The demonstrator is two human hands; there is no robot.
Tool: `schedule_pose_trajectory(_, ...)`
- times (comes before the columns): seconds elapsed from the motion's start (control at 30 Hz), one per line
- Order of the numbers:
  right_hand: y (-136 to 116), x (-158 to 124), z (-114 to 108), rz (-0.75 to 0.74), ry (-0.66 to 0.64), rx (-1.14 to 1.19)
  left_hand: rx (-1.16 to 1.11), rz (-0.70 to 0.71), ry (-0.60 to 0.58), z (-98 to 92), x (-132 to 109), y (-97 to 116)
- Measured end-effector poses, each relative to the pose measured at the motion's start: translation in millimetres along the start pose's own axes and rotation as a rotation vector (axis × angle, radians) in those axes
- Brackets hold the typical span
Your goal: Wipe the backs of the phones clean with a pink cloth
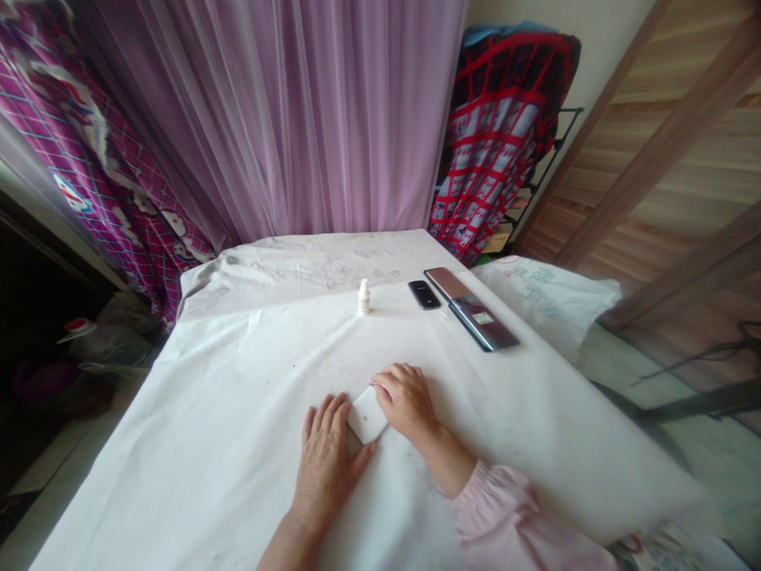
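Observation:
A small white flat rectangular object [367, 415] lies on the white cloth-covered table [238, 412] near me. My left hand [326, 456] rests flat on the cloth with fingers stretched out, touching the object's left edge. My right hand [405, 399] lies on the object's right side, fingers curled over its far corner. A pink sleeve covers my right forearm.
A small white dropper bottle [364, 297] stands mid-table. Beyond it to the right lie a small black phone [424, 294], a brownish phone [447, 282] and a dark grey phone [483, 323]. Purple curtains hang behind; a red patterned cloth hangs at the right.

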State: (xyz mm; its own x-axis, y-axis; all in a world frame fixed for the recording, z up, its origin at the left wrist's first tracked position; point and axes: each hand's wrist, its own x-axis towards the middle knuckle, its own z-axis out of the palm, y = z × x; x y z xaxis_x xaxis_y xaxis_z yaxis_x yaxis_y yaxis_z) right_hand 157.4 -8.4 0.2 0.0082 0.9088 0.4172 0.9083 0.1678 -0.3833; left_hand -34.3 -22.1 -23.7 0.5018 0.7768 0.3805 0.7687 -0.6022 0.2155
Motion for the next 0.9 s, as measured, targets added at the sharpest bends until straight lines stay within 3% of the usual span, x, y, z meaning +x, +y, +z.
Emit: schedule_pose_trajectory(0.9, 25, 10, -4, 0.149, 0.038, -0.076, -0.02, -0.007, -0.025, -1.4, 0, 2)
